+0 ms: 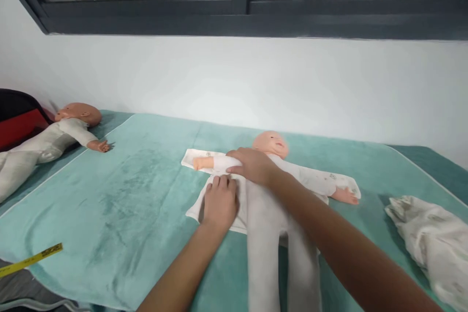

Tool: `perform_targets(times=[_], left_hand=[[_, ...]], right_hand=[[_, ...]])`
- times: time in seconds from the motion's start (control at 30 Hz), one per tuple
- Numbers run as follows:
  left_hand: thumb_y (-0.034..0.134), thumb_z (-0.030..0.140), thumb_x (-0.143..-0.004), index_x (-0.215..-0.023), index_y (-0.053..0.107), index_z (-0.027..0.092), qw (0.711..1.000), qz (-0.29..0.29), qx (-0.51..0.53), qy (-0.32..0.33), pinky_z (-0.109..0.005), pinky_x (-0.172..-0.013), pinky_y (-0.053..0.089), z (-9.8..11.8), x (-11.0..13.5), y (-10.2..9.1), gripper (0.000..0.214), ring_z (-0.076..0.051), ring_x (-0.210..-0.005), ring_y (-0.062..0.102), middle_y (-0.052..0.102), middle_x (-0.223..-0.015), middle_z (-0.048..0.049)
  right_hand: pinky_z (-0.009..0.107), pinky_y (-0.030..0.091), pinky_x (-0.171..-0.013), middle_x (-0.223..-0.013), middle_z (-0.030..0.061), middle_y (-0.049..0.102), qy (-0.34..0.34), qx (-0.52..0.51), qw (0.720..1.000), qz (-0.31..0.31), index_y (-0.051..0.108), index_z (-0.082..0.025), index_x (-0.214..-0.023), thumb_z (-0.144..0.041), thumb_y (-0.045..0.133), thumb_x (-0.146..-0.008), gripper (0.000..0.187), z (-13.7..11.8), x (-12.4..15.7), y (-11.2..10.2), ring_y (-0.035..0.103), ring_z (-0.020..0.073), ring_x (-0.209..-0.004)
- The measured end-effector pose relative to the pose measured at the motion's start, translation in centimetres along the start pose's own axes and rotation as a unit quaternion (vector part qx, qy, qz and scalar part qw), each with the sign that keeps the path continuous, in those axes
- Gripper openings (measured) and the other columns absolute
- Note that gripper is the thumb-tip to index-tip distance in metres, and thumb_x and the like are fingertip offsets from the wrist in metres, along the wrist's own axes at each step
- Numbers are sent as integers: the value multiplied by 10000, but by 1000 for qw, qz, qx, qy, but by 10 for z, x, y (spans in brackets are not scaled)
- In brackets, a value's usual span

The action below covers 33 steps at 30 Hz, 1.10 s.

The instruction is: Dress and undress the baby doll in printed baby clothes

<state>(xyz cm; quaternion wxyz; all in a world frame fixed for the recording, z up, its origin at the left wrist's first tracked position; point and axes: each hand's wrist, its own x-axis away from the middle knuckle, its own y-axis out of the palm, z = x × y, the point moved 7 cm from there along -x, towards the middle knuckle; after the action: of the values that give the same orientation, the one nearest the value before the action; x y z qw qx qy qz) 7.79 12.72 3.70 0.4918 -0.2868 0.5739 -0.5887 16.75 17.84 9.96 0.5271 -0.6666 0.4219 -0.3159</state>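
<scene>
A baby doll [272, 145] lies face up on a teal blanket [120, 195], with a white printed garment [195, 157] spread under it. My left hand [220, 203] rests palm down on the garment's left flap beside the doll's body, fingers together and bent at the tips. My right hand [250, 165] reaches across the doll's chest and is closed on the doll's upper arm by the shoulder. The doll's other arm [341, 195] lies out to the right on the garment's sleeve.
A second doll [51, 139] in a white suit lies at the far left. A crumpled white cloth [431, 239] sits at the right edge. A yellow tape measure [31, 258] shows at lower left. A white wall and a dark window frame stand behind.
</scene>
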Motion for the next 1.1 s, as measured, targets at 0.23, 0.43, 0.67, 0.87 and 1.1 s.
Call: perform_targets(times=[0.23, 0.43, 0.67, 0.87, 1.1], left_hand=[[552, 296, -845, -1009, 646, 174, 967, 74, 197, -140, -471, -920, 428, -66, -33, 2, 224, -350, -1136, 534, 635, -1115, -169], [477, 252, -811, -888, 630, 172, 896, 108, 385, -196, -318, -775, 496, -109, -30, 7, 188, -218, -871, 643, 695, -915, -65], [394, 415, -898, -881, 556, 173, 861, 183, 422, -218, -260, -691, 482, -116, -18, 1, 292, -156, -767, 601, 636, -838, -28], [408, 386, -926, -932, 530, 191, 886, 232, 344, -206, -323, -758, 446, -97, -8, -6, 230, -211, -823, 600, 633, -881, -69], [335, 337, -983, -1000, 524, 180, 907, 250, 289, -176, -312, -706, 450, -89, -4, -11, 246, -210, -812, 627, 650, -914, -87]], right_hand=[[339, 410, -812, -1098, 56, 653, 32, 0, 998, 61, 531, -324, -1332, -518, 402, -981, 422, 7, 18, -3, 587, 233, -1015], [368, 404, -857, -1136, 66, 648, 22, 33, 999, 21, 572, -340, -1305, -576, 401, -962, 450, 7, 7, 1, 592, 253, -1019], [381, 409, -819, -1079, 102, 662, 71, 89, 993, -23, 625, -313, -1245, -528, 427, -953, 413, 17, 3, -1, 597, 281, -1007], [374, 399, -804, -1104, 116, 663, 87, 129, 987, -50, 641, -286, -1220, -502, 441, -945, 403, 18, 2, 5, 589, 284, -1029], [379, 386, -832, -1116, 100, 667, 87, 132, 986, -45, 659, -298, -1196, -488, 480, -926, 375, 19, 5, 7, 588, 273, -1034]])
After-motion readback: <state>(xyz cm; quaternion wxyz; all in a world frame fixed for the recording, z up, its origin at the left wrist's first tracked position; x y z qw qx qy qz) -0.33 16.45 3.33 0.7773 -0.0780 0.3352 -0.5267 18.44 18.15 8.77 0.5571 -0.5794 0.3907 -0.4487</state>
